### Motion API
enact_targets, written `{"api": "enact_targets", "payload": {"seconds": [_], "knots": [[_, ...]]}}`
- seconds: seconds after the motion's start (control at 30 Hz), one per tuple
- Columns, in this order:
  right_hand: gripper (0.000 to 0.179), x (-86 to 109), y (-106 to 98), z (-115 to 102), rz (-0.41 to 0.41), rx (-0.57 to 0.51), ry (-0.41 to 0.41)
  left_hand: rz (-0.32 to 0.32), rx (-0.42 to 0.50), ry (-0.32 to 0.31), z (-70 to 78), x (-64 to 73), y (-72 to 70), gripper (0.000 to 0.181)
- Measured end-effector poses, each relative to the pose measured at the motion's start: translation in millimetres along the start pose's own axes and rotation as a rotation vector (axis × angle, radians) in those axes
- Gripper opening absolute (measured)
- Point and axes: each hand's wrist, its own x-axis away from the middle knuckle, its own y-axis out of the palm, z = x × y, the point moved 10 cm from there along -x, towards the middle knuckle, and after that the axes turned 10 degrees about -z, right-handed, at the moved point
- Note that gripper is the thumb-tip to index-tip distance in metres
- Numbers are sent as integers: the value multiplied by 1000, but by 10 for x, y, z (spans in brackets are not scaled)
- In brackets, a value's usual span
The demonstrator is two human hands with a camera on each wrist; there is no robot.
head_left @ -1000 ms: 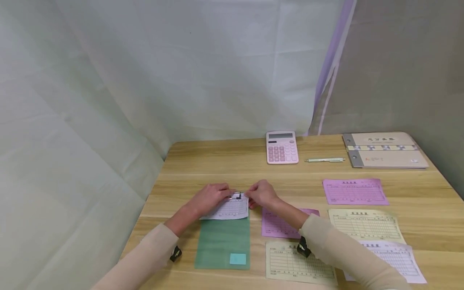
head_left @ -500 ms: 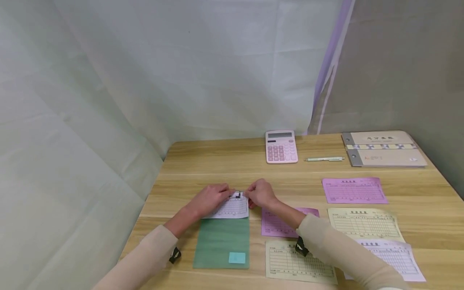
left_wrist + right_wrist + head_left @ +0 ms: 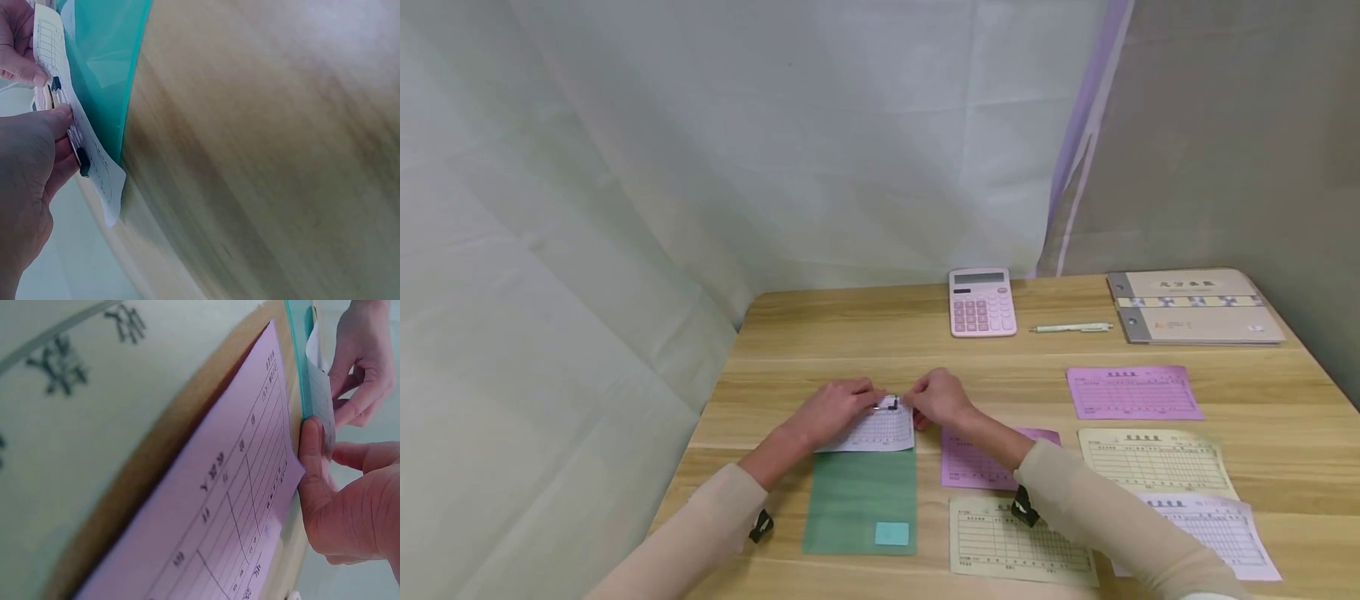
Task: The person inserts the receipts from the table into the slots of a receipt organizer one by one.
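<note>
A white printed form (image 3: 880, 429) lies across the far end of a translucent green clipboard (image 3: 859, 504). Along the form's top edge runs a slim clip (image 3: 892, 407) with black ends. My left hand (image 3: 837, 412) pinches this clip; the left wrist view shows its thumb on top and fingers curled beneath. At the form's far right corner, my right hand (image 3: 942, 398) pinches the paper between thumb and fingers. The right wrist view shows the right hand (image 3: 356, 500) low at the board's edge, beside a pink form (image 3: 219, 494). The left palm covers part of the white form.
Right of the board lie a pink form (image 3: 973, 462) and a yellow form (image 3: 1000, 546), partly under my right forearm. Further right are another pink form (image 3: 1135, 393), yellow form (image 3: 1157, 462) and white form (image 3: 1213, 529). Behind stand a calculator (image 3: 982, 304), pen (image 3: 1071, 328) and ledger (image 3: 1198, 321).
Both hands keep nearly the same place at the clip and form. The right fingertips sit slightly further left along the paper's top edge.
</note>
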Motion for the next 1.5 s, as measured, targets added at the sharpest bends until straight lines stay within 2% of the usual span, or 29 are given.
{"api": "enact_targets", "payload": {"seconds": [0.23, 0.4, 0.6, 0.97, 1.27, 1.5], "knots": [[11, 17, 7, -36, -9, 23, -18, 15, 11, 15, 1, 8, -6, 32], [12, 17, 2, -43, -4, 42, -24, 17, -15, 28, 44, 2, -26, 31], [12, 15, -1, -40, -2, 52, -27, -5, -26, 12, 45, -5, -12, 31], [11, 10, 5, -25, -6, 49, -15, -15, 10, -2, 21, -3, 3, 32], [13, 24, 6, -34, -2, 62, -14, 13, 1, 15, 33, 0, -14, 31], [12, 27, 5, -35, -16, 38, -12, -2, 27, 6, 48, 3, -30, 31]]}}
